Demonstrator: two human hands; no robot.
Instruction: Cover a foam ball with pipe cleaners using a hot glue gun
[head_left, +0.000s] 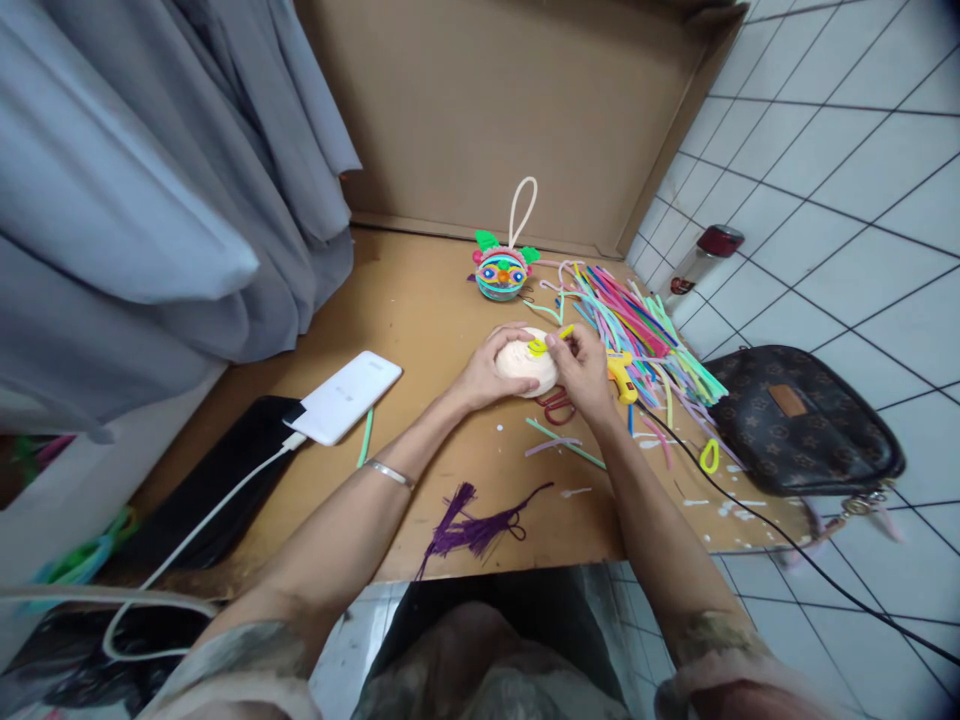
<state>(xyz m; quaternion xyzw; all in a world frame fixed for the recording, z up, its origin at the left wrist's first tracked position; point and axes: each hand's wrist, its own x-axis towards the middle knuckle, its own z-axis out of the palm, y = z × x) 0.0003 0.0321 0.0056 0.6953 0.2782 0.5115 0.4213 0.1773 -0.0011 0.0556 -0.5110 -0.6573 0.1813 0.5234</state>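
Note:
My left hand (pixel 487 372) is wrapped round the side of a cream-coloured ball (pixel 517 368) with a ridged surface, just above the table. Between the fingertips of my right hand (pixel 582 365) is a curled yellow pipe cleaner (pixel 538 347), lying against the top of the ball. Whether it is fixed there I cannot tell. Partly under my right hand are the red handles of scissors (pixel 556 405). Just right of that hand lies a yellow glue gun (pixel 622 378). Behind the ball stands a colourful animal-head ornament (pixel 502 272) with green ears and a white loop.
Many coloured pipe cleaners (pixel 637 320) are heaped at the right, near a brown patterned bag (pixel 810 420) and a bottle (pixel 701 260). A purple tassel (pixel 476 525) lies near the front edge. At left is a white power bank (pixel 349 397) with a cable (pixel 217 510).

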